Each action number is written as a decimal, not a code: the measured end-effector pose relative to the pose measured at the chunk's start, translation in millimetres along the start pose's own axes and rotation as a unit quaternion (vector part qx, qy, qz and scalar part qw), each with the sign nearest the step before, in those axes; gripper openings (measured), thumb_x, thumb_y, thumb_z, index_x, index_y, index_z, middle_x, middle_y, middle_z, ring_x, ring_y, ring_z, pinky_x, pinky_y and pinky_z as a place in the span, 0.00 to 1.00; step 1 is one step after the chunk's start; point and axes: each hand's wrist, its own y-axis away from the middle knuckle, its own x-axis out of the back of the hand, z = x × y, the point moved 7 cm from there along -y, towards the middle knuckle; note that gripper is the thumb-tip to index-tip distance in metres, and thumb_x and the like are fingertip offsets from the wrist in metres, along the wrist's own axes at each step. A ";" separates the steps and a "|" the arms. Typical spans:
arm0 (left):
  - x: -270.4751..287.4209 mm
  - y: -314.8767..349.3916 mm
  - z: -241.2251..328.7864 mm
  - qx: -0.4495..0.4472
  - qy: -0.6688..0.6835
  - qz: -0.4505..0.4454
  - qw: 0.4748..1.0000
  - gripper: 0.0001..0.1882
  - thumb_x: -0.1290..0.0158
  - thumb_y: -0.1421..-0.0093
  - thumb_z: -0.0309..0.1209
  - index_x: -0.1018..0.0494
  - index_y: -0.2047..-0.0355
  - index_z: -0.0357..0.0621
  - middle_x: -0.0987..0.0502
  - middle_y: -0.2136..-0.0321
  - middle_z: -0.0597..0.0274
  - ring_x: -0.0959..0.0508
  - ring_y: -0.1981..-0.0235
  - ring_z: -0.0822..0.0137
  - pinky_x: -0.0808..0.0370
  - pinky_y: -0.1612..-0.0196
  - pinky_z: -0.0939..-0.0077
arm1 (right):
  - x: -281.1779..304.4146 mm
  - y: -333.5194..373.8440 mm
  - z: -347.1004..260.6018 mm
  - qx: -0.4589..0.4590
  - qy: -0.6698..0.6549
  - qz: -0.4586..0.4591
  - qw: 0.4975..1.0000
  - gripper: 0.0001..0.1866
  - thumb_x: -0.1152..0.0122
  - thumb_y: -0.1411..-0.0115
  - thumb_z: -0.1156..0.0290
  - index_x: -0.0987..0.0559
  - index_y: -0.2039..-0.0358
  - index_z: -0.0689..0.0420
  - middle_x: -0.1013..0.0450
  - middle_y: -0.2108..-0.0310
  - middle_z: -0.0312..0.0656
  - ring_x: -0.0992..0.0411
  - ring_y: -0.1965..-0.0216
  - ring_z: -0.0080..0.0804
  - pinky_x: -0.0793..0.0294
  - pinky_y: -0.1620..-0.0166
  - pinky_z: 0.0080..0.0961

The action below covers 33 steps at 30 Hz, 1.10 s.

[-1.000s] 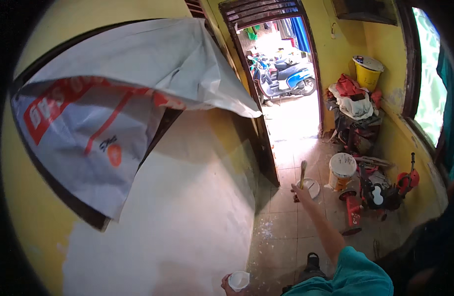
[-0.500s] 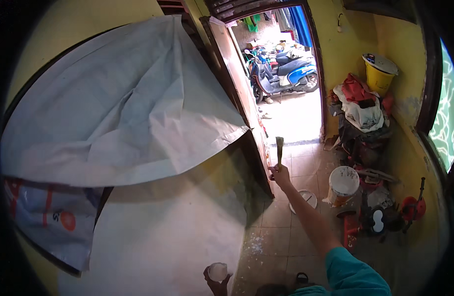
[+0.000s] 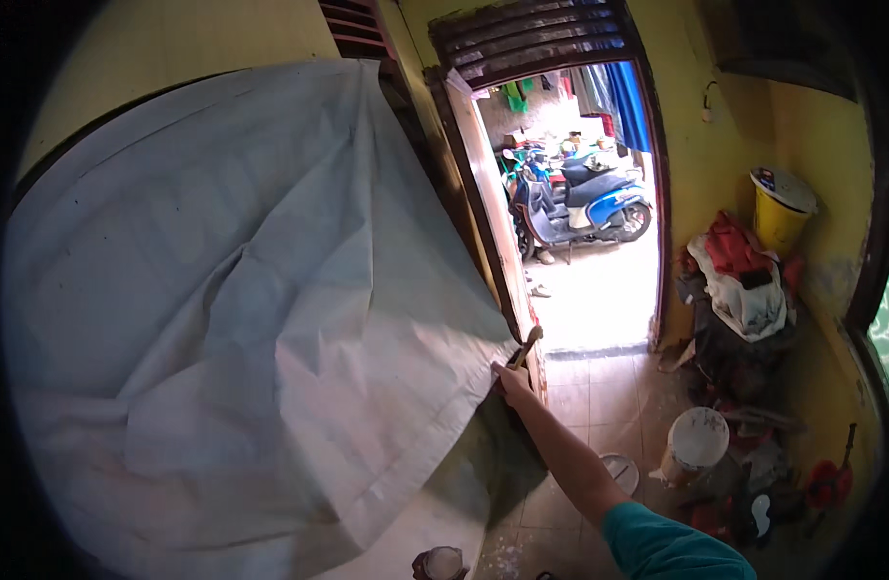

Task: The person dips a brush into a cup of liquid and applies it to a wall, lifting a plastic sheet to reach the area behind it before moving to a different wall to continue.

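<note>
My right hand (image 3: 511, 380) is closed around a slim paintbrush (image 3: 531, 340), whose tan end points up. Its fingers are at the edge of a large grey-white plastic sheet (image 3: 319, 290), close to the sheet's right corner; whether they pinch it as well I cannot tell. The sheet hangs creased over the left side. At the lower edge, my left hand (image 3: 420, 565) shows only in part, wrapped around a small cup (image 3: 445, 563) with whitish stuff in it. Below the sheet, part of a whitish surface (image 3: 406, 536) shows.
An open door (image 3: 493, 193) stands beyond my right hand, with a blue scooter (image 3: 584, 208) outside. On the tiled floor are a white-topped bucket (image 3: 698, 440) and a round lid (image 3: 620, 474). Piled cloths (image 3: 739, 275) and a yellow bucket (image 3: 781, 217) stand along the right wall.
My right hand has moved left to the sheet's corner, and the brush has tilted. The sheet now hangs lower over the whitish surface. My view has tilted up, so the room sits lower.
</note>
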 end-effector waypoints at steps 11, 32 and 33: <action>-41.5 -44.9 94.4 0.012 0.012 0.017 1.000 0.48 0.28 0.66 0.44 0.39 0.47 0.41 0.34 0.52 0.51 0.33 0.51 0.52 0.32 0.49 0.57 | -60.8 153.1 -346.5 0.465 0.121 0.052 0.875 0.19 0.30 0.55 0.66 0.33 0.83 0.60 0.30 0.84 0.41 0.31 0.81 0.26 0.32 0.76 0.28; -110.1 -41.1 91.1 0.050 0.012 0.028 0.998 0.46 0.29 0.64 0.42 0.38 0.45 0.45 0.35 0.49 0.54 0.34 0.48 0.54 0.35 0.45 0.58 | -225.9 104.2 -655.9 0.593 0.078 -0.028 0.801 0.16 0.28 0.57 0.66 0.19 0.73 0.66 0.22 0.78 0.42 0.23 0.78 0.25 0.25 0.74 0.21; -105.7 -36.8 90.2 0.054 0.009 0.035 0.998 0.46 0.29 0.63 0.42 0.38 0.45 0.45 0.35 0.49 0.54 0.34 0.48 0.54 0.35 0.45 0.59 | -235.1 110.3 -645.7 0.586 0.073 -0.046 0.805 0.16 0.28 0.57 0.66 0.19 0.73 0.66 0.22 0.78 0.42 0.23 0.78 0.25 0.25 0.74 0.21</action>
